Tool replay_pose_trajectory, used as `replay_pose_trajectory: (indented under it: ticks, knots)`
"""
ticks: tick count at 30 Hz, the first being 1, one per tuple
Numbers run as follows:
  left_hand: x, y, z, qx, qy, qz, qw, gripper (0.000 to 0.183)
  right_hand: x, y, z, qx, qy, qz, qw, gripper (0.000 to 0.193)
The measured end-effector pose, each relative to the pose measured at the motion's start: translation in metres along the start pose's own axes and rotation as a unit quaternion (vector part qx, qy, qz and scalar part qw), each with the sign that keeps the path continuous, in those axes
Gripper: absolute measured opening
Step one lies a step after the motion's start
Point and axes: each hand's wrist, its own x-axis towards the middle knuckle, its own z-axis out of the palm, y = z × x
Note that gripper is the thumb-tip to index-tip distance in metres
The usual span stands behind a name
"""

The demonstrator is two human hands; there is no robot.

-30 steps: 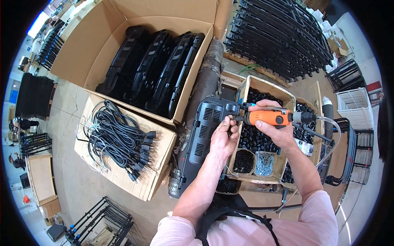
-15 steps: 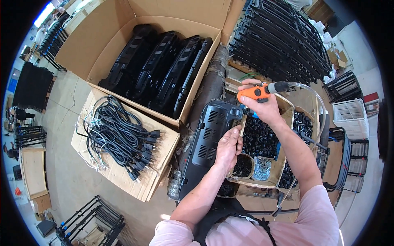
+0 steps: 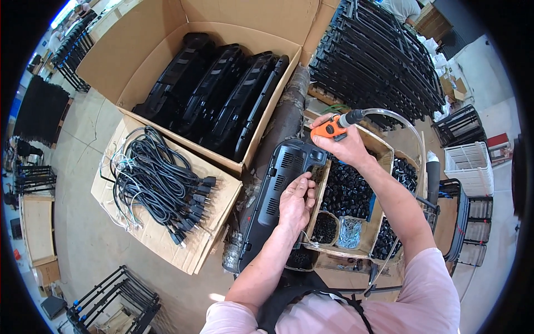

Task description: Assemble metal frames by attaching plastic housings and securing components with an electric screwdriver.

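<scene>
Right hand (image 3: 343, 146) is wrapped snugly around an orange power tool (image 3: 327, 130), a bit above and right of centre, up by the top end of the black vented housing (image 3: 272, 197), which sits tilted mid-frame. Left hand (image 3: 296, 206) is at the housing's right edge, fingers curled in close, honestly can't tell if they're pinching anything. Pile of black cords (image 3: 158, 181) off to the left

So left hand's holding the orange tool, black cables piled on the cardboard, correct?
Wrong hand: the head view shows the right hand holding the orange tool. The black cables are piled on the cardboard, as you said.
</scene>
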Motion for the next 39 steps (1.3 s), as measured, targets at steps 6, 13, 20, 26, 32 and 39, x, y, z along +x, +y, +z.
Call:
replay_pose_trajectory:
  ticks: [6,13,20,26,32,39]
  knots:
    - [0.003,0.003,0.003,-0.012,0.025,-0.004,1.000,0.021,0.000,-0.006,0.000,0.007,-0.001,0.033,0.999,0.032]
    - [0.011,0.011,0.014,-0.049,0.050,-0.022,0.997,0.027,-0.003,-0.007,0.006,0.037,0.009,0.086,0.996,0.048]
    - [0.027,0.027,0.014,-0.221,0.042,-0.010,0.974,0.026,-0.042,-0.072,0.005,0.128,0.001,0.036,0.991,0.055]
    - [0.033,0.028,0.012,-0.272,-0.005,-0.015,0.962,0.028,-0.052,-0.066,0.013,0.106,-0.027,0.028,0.994,0.054]
    - [0.025,0.031,0.002,-0.269,-0.033,-0.020,0.962,0.029,-0.048,-0.068,0.019,0.120,-0.035,0.035,0.992,0.054]
    - [0.017,0.034,0.009,-0.211,0.023,-0.003,0.977,0.036,-0.029,-0.057,0.048,0.135,-0.026,0.030,0.990,0.055]
